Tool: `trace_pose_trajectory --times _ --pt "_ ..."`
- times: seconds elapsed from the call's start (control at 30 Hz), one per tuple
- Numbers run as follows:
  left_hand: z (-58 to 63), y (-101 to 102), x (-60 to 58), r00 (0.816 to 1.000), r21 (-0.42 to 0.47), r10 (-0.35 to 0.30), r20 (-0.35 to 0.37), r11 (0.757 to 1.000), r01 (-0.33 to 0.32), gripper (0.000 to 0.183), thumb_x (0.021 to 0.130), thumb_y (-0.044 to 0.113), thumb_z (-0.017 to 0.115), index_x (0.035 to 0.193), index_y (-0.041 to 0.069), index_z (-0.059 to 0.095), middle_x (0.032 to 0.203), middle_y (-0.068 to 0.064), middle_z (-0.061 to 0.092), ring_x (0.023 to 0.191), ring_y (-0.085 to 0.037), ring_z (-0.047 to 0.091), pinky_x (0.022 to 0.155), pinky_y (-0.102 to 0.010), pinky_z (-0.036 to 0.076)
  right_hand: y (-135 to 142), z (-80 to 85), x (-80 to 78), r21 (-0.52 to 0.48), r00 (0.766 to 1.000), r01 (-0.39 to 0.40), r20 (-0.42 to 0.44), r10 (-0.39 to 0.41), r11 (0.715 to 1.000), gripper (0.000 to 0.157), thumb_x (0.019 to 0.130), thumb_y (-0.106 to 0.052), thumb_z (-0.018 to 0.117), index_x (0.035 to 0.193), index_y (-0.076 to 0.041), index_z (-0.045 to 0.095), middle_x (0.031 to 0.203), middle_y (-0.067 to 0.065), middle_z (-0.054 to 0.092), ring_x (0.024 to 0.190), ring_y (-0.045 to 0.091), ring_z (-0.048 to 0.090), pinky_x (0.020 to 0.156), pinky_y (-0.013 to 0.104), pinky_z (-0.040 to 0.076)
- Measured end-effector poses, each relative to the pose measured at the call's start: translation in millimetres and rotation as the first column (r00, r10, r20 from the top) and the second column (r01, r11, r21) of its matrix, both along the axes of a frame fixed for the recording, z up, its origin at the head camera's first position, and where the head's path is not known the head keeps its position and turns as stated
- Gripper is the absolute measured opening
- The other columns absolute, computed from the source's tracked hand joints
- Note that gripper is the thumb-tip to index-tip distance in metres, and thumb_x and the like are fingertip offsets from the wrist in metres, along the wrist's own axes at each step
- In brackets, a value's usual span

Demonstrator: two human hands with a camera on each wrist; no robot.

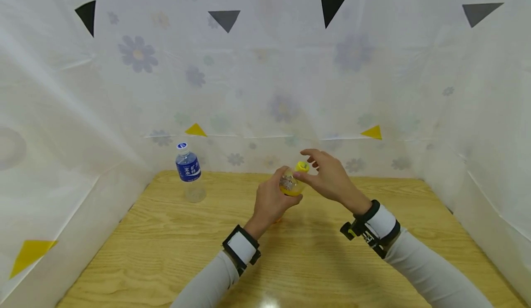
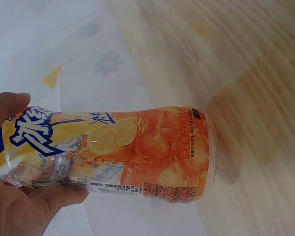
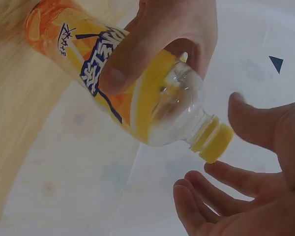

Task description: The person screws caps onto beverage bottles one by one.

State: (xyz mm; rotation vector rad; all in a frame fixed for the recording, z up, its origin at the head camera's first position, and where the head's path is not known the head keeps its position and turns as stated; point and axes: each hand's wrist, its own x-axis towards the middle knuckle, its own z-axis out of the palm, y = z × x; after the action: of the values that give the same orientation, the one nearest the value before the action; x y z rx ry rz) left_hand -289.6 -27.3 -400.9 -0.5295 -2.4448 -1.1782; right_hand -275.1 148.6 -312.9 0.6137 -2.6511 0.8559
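A clear plastic drink bottle (image 3: 169,105) with an orange and yellow label is held above the wooden table by my left hand (image 1: 271,197). In the left wrist view the label (image 2: 157,142) shows a lemon slice and blue lettering, and thumb and fingers grip the bottle's upper part. The yellow cap (image 3: 216,142) sits on the bottle's neck, with a yellow ring just below it. Around the cap my right hand (image 1: 329,176) spreads its thumb and fingers without gripping it. One right fingertip (image 3: 214,169) is at the cap's edge; whether it touches is hard to tell.
A second clear bottle (image 1: 189,172) with a blue label and white cap stands upright at the table's back left. The wooden table (image 1: 166,252) meets white, flower-patterned sheeting (image 1: 265,82) at the back and sides. Black, grey and yellow triangles mark the sheeting.
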Motion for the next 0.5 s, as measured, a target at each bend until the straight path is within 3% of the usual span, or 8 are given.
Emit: trace_pose_trajectory --times 0.23,0.5 --pt "0.2 -0.2 0.1 1.0 -0.005 0.004 -0.015 1.0 -0.004 0.074 0.078 0.03 0.088 0.142 0.015 0.053 0.105 -0.007 0.074 0.084 -0.019 0.071 0.066 -0.028 0.056 -0.1 -1.0 2.0 -0.042 0.997 -0.069 -0.019 0.068 0.997 0.042 0.095 0.0 0.065 0.136 -0.006 0.062 0.133 0.017 0.065 0.114 0.04 0.065 0.091 0.053 0.055" --pt "-0.2 0.1 -0.2 0.999 -0.007 -0.013 -0.034 1.0 0.013 0.073 0.079 0.029 0.087 0.142 0.011 0.053 0.105 -0.009 0.074 0.084 -0.019 0.071 0.066 -0.027 0.055 -0.8 -3.8 2.9 -0.055 0.997 -0.061 -0.057 0.058 0.997 0.034 0.095 0.006 0.062 0.127 -0.003 0.067 0.122 0.016 0.069 0.105 0.037 0.068 0.085 0.05 0.057"
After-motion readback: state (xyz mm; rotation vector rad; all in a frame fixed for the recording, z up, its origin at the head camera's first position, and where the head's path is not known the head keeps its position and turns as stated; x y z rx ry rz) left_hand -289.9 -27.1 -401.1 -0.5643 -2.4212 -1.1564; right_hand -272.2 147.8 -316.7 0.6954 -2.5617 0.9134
